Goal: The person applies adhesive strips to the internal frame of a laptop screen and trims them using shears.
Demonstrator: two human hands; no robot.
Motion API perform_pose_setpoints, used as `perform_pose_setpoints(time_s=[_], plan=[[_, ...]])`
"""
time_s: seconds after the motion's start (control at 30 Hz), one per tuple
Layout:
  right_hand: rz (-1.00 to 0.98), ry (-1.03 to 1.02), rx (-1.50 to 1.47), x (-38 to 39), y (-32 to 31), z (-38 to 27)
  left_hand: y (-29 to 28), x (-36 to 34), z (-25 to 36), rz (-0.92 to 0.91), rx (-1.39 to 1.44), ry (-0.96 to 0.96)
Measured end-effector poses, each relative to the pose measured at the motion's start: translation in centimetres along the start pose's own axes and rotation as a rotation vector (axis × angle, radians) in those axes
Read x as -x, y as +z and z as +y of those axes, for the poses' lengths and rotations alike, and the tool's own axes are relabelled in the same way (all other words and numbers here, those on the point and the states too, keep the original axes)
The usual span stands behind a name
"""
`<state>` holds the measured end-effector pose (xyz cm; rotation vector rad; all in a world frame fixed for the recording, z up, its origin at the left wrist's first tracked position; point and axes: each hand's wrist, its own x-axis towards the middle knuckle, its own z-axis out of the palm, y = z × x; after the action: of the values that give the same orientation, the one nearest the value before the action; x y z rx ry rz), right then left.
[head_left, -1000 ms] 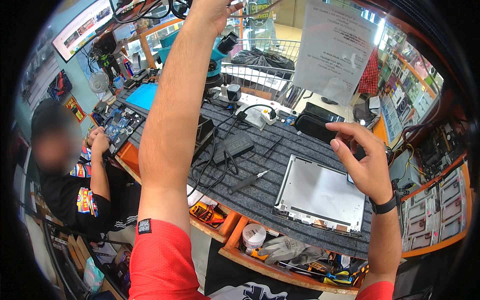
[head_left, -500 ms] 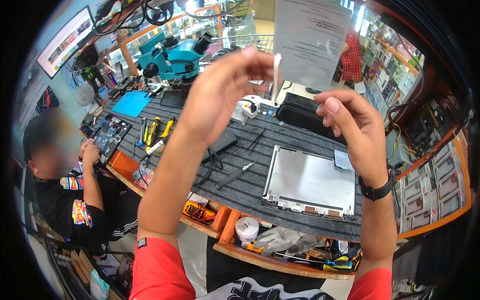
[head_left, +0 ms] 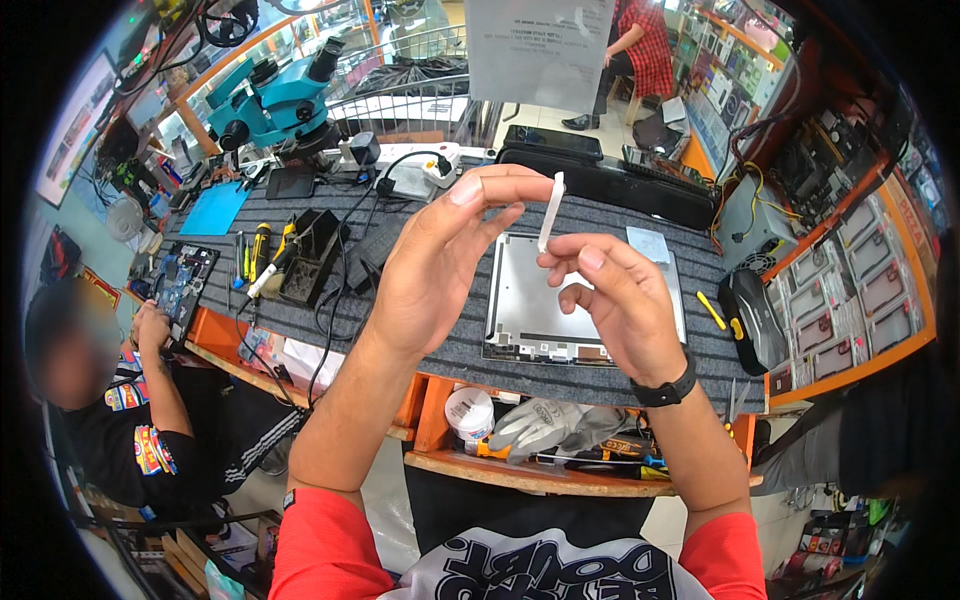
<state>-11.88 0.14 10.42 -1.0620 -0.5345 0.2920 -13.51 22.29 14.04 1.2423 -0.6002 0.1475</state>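
I note a thin white flexible strip [head_left: 550,212] held upright above the grey ribbed worktop [head_left: 620,350], pinched between left hand [head_left: 440,265] fingers and right hand [head_left: 610,300] fingers. I judge it light, limp, easily creased; grip the ends.

Grey ribbed workbench mat [head_left: 600,352], silver laptop base panel [head_left: 540,300] at centre, black tool tray [head_left: 310,255] to its left, yellow-handled tool [head_left: 712,311] to its right, teal microscope [head_left: 270,95] behind-left
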Motion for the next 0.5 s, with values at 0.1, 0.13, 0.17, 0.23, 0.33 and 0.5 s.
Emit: perform_pose_setpoints(time_s=[0.1,0.13,0.17,0.23,0.33,0.5], plan=[[0.055,-0.040,0.077,0.6,0.5,0.9,0.1,0.5,-0.5,0.010,0.010,-0.020],[0.081,-0.050,0.115,0.7,0.7,1.2,0.1,0.6,-0.7,0.017,0.016,-0.022],[0.109,-0.065,0.152,0.8,0.9,1.5,0.1,0.8,-0.8,0.024,0.018,-0.028],[0.167,-0.099,0.223,1.0,1.4,2.0,0.0,1.1,-1.2,0.040,0.024,-0.043],[0.235,-0.130,0.258,1.3,1.8,2.8,-0.1,1.5,-1.7,0.070,0.063,-0.044],[0.201,-0.160,0.296,1.5,2.2,3.7,-0.6,2.2,-2.2,0.037,0.176,-0.047]])
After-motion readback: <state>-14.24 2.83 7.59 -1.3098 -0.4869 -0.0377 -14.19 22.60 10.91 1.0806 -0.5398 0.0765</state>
